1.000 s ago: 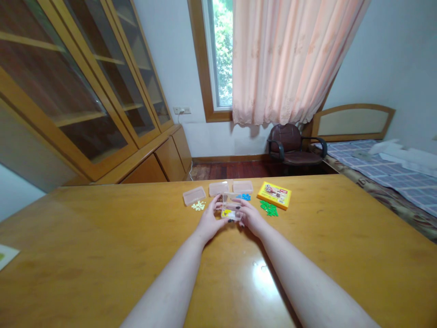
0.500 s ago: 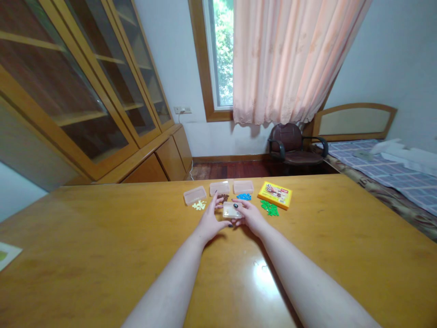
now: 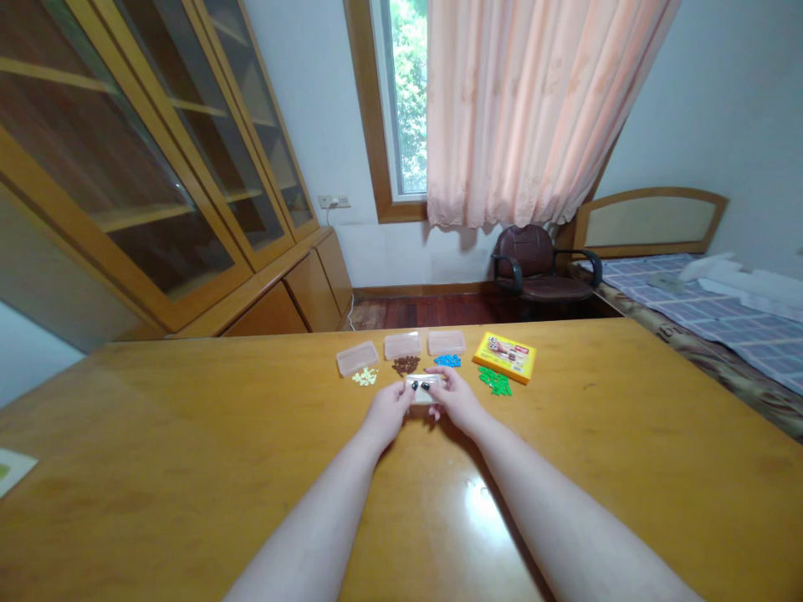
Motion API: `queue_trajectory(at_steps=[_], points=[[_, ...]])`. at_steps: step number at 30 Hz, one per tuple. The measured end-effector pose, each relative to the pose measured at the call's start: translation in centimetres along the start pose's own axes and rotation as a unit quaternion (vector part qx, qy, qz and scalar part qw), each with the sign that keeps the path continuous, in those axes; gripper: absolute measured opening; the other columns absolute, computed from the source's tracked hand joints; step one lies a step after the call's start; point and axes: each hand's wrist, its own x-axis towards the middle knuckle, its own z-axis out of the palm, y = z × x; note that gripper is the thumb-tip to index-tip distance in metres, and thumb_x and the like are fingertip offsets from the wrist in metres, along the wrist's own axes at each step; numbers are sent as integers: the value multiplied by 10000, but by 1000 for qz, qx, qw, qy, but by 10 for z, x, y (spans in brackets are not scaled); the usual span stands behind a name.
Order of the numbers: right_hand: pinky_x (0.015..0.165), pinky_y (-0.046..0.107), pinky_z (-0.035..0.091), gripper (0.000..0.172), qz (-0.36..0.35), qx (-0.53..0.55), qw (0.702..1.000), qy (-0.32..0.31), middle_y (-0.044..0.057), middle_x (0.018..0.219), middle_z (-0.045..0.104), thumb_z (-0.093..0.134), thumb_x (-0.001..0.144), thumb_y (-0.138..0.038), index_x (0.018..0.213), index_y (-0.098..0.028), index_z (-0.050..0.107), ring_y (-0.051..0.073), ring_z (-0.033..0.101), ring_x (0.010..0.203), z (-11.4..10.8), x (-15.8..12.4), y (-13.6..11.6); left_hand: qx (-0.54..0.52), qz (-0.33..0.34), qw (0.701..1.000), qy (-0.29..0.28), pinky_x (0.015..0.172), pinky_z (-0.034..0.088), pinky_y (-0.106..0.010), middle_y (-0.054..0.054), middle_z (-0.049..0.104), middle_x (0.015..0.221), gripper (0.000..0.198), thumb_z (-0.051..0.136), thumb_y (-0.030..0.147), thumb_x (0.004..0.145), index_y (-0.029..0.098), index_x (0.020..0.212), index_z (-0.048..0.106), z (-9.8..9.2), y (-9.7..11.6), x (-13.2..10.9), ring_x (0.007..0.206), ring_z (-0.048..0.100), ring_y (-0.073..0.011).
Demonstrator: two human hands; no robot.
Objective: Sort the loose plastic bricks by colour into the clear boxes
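Observation:
My left hand (image 3: 387,410) and my right hand (image 3: 452,400) both grip a small clear plastic box (image 3: 421,390) low over the wooden table (image 3: 188,451), thumbs pressed on its lid. Just beyond it lie small piles of pieces: pale yellow (image 3: 365,377), brown (image 3: 406,364), blue (image 3: 447,360) and green (image 3: 495,381). Three clear boxes (image 3: 401,345) stand in a row behind the piles. A yellow packet (image 3: 504,357) lies to the right of them.
A glass-fronted wooden cabinet (image 3: 144,167) lines the left wall. Past the table are a dark armchair (image 3: 534,266), a window with a pink curtain (image 3: 520,109) and a bed (image 3: 708,309) on the right. A paper corner (image 3: 12,468) lies at the table's left edge.
The small box showed yellow contents with its lid raised a second ago; the lid came down and both hands now press it, thumbs on top. The brown pile is uncovered.

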Motion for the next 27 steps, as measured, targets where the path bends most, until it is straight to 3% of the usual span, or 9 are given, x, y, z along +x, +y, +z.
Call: queue_trajectory(at_steps=[3, 5, 8, 10, 12, 18, 21, 24, 27], points=[[348, 205, 401, 475, -7, -1, 1000, -8, -32, 713, 626, 580, 731, -417, 1124, -203, 421, 82, 505, 357, 0, 0, 1, 73, 35, 996, 37, 632, 426, -265, -32, 624, 694, 393, 373, 446, 850, 155, 756, 621, -26, 12, -4, 671, 556, -173], [340, 202, 374, 497, -12, -3, 1000, 15, -6, 779, 648, 550, 740, -447, 1149, -198, 417, 74, 491, 353, -2, 1, 1, 145, 20, 977, 152, 664, 439, -280, -52, 631, 719, 405, 318, 424, 866, 160, 781, 614, -61, 17, -9, 714, 573, -195], [345, 192, 331, 484, -11, -3, 997, 80, 19, 810, 656, 540, 726, -467, 1108, -183, 453, 69, 489, 377, -5, 5, 1, 238, -105, 912, 317, 682, 455, -320, -101, 651, 741, 510, 189, 398, 895, 153, 787, 623, -125, 11, -16, 761, 601, -243], [354, 193, 318, 466, -6, -9, 995, 102, 9, 754, 648, 541, 716, -466, 1076, -178, 476, 74, 479, 380, -6, 6, 0, 296, -160, 888, 313, 738, 469, -353, -147, 678, 881, 508, 198, 375, 889, 133, 862, 644, -158, -5, -19, 877, 617, -283], [369, 201, 326, 468, -4, -20, 995, 100, -3, 702, 637, 551, 706, -462, 1069, -173, 489, 82, 477, 384, -5, 6, -1, 331, -208, 880, 271, 775, 476, -378, -183, 679, 983, 529, 179, 330, 887, 109, 939, 658, -175, -27, -20, 948, 620, -304], [363, 208, 319, 466, 0, -34, 995, 97, -9, 688, 631, 543, 700, -464, 1064, -177, 490, 85, 472, 379, -3, 5, -1, 404, -254, 866, 149, 792, 484, -418, -220, 677, 1030, 583, 162, 341, 896, 81, 993, 674, -175, -71, -15, 966, 637, -328], [355, 207, 314, 444, -2, -38, 994, 99, -4, 693, 638, 525, 713, -455, 1059, -178, 489, 87, 475, 378, -4, 6, 0, 419, -293, 841, 175, 741, 485, -442, -246, 669, 1001, 643, 154, 446, 894, 59, 999, 656, -173, -66, -20, 924, 637, -360], [353, 205, 317, 444, -4, -39, 995, 92, -7, 677, 633, 523, 714, -451, 1057, -171, 491, 90, 474, 376, -4, 6, 2, 489, -297, 789, 222, 797, 461, -486, -267, 616, 1111, 655, 230, 510, 870, 22, 1123, 586, -159, -55, -32, 1016, 585, -398], [361, 209, 332, 445, 0, -38, 995, 87, -6, 672, 626, 530, 701, -437, 1049, -162, 497, 88, 471, 378, -3, 6, 2, 522, -232, 805, 160, 983, 369, -487, -200, 390, 1426, 648, 283, 499, 872, 93, 1366, 390, -136, -52, -41, 1268, 410, -354]])
